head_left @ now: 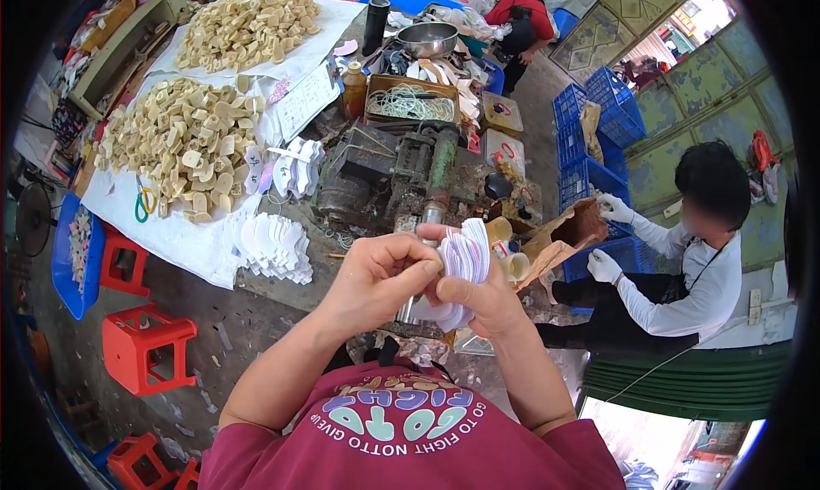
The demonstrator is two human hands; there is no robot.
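My right hand [480,300] is wrapped round a stack of thin white sole-shaped pieces [466,253], held upright with purplish edges showing. Thumb and fingers of my left hand [383,272] are pinched together against the stack's left side; whatever lies between them is too small to make out. Both hands are above the near edge of a workbench, just in front of a greasy metal machine [367,170] with a green cylinder. More white sole-shaped pieces [275,247] lie fanned out left of my hands, with a tied bundle [297,167] behind them.
Two heaps of beige moulded pieces [192,136] cover the left table, with scissors [143,201] at its edge. A tray of string [412,106] sits behind the machine. Red stools [149,349] stand lower left. A gloved co-worker [696,259] sits right, near blue crates [589,161]; another person [523,25] bends behind.
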